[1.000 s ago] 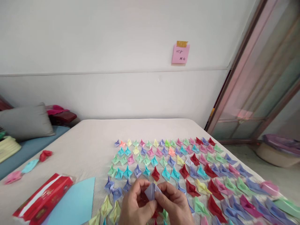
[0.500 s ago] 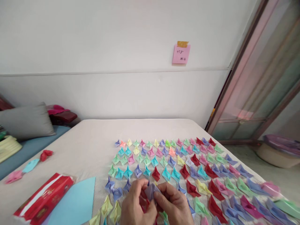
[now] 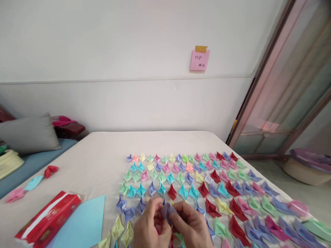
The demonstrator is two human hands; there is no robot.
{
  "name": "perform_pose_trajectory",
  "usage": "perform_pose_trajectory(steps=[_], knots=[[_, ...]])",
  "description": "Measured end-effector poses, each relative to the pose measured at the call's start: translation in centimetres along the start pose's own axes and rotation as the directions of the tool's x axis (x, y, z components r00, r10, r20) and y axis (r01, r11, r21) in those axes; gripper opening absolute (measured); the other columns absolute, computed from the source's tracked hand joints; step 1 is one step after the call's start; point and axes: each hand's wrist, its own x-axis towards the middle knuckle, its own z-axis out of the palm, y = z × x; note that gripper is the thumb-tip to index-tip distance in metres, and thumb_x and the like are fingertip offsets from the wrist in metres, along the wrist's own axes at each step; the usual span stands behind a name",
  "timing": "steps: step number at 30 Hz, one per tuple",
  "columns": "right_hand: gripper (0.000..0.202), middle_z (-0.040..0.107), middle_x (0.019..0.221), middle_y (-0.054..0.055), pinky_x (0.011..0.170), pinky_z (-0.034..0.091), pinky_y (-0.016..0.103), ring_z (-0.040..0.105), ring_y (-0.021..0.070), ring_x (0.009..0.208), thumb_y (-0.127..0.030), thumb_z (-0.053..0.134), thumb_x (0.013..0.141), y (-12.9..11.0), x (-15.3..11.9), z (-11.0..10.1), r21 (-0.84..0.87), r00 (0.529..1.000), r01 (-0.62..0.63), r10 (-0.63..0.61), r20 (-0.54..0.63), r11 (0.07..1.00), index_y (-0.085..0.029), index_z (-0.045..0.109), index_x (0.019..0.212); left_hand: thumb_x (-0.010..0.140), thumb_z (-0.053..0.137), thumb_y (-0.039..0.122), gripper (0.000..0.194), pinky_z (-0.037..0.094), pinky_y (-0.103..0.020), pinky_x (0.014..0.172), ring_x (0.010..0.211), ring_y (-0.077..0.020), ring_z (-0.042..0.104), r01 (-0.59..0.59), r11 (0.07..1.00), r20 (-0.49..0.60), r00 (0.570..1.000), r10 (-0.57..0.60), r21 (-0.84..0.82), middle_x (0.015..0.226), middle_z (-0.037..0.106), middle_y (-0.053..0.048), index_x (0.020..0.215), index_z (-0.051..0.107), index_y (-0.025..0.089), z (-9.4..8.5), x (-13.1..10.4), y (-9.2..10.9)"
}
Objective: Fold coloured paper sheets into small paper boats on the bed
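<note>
A purple folded-paper boat (image 3: 168, 210) is pinched between my two hands at the bottom middle of the head view. My left hand (image 3: 152, 225) grips its left side with thumb and fingers. On its right side, my right hand (image 3: 191, 224) presses with the thumb in front and fingers behind. Rows of small folded paper boats in many colours surround the hands on the table, among them a red boat (image 3: 172, 191) just beyond the fingers and a yellow boat (image 3: 127, 235) left of my left hand. My hands hide some boats beneath them.
Blue paper sheets (image 3: 82, 220) lie at the left beside a red tissue pack (image 3: 49, 218). Further left are a red folded paper piece (image 3: 51, 171), a blue one and a pink one. A pink note (image 3: 200, 60) is taped to the wall. A basin (image 3: 307, 168) stands at the right.
The purple paper boat has turned slightly in my fingers, and its centre crease shows more. Both hands stay in nearly the same place; the other boats have not moved.
</note>
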Motion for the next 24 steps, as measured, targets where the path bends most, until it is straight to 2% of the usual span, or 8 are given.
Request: perform_pose_trajectory(steps=[4, 11, 16, 19, 24], knots=[[0.029, 0.062, 0.054, 0.000, 0.049, 0.042, 0.023, 0.054, 0.0125, 0.050, -0.042, 0.079, 0.065, -0.1, 0.0, 0.1, 0.000, 1.000, -0.009, 0.009, 0.005, 1.000, -0.014, 0.069, 0.067, 0.066, 0.052, 0.016, 0.034, 0.059, -0.020, 0.052, 0.056, -0.0147, 0.073, 0.033, 0.998, 0.014, 0.999, -0.033, -0.052, 0.074, 0.077, 0.003, 0.097, 0.061, 0.027, 0.0, 0.1, 0.1], [0.013, 0.057, 0.049, -0.003, 0.046, 0.037, 0.021, 0.049, 0.0107, 0.047, -0.025, 0.072, 0.065, -0.4, 0.1, 0.3, -0.053, 0.999, 0.015, -0.017, -0.033, 0.998, -0.013, 0.065, 0.064, 0.065, 0.052, 0.013, 0.037, 0.059, -0.021, 0.057, 0.058, -0.0140, 0.072, 0.026, 0.996, 0.027, 0.999, -0.024, -0.089, 0.076, 0.076, 0.002, 0.099, 0.062, 0.025, 0.2, -0.1, -0.4], [0.010, 0.051, 0.045, -0.006, 0.044, 0.032, 0.020, 0.044, 0.0088, 0.043, -0.020, 0.069, 0.063, -0.8, 0.1, 0.6, -0.070, 0.998, 0.023, -0.027, -0.065, 0.997, -0.015, 0.061, 0.059, 0.062, 0.058, 0.006, 0.041, 0.059, -0.023, 0.058, 0.061, -0.0171, 0.072, 0.032, 0.996, -0.010, 0.999, -0.033, -0.084, 0.079, 0.077, -0.002, 0.098, 0.065, 0.024, 0.4, -0.3, -0.5], [0.009, 0.051, 0.046, -0.005, 0.044, 0.032, 0.020, 0.043, 0.0087, 0.043, -0.020, 0.067, 0.063, -1.0, 0.0, 0.7, -0.070, 0.996, 0.019, -0.024, -0.081, 0.997, -0.014, 0.062, 0.059, 0.062, 0.058, 0.005, 0.040, 0.059, -0.023, 0.057, 0.060, -0.0175, 0.072, 0.048, 0.995, 0.005, 0.999, -0.048, -0.092, 0.078, 0.077, -0.001, 0.097, 0.064, 0.024, 0.3, -0.2, -0.3], [0.012, 0.052, 0.046, -0.005, 0.044, 0.031, 0.020, 0.043, 0.0087, 0.043, -0.023, 0.069, 0.064, -1.1, 0.0, 0.7, 0.006, 1.000, -0.011, 0.011, -0.020, 1.000, -0.014, 0.062, 0.061, 0.066, 0.056, 0.009, 0.033, 0.058, -0.024, 0.057, 0.060, -0.0174, 0.071, 0.067, 0.992, 0.050, 0.997, -0.062, -0.111, 0.076, 0.075, -0.001, 0.094, 0.064, 0.024, 0.0, 0.1, 0.2]])
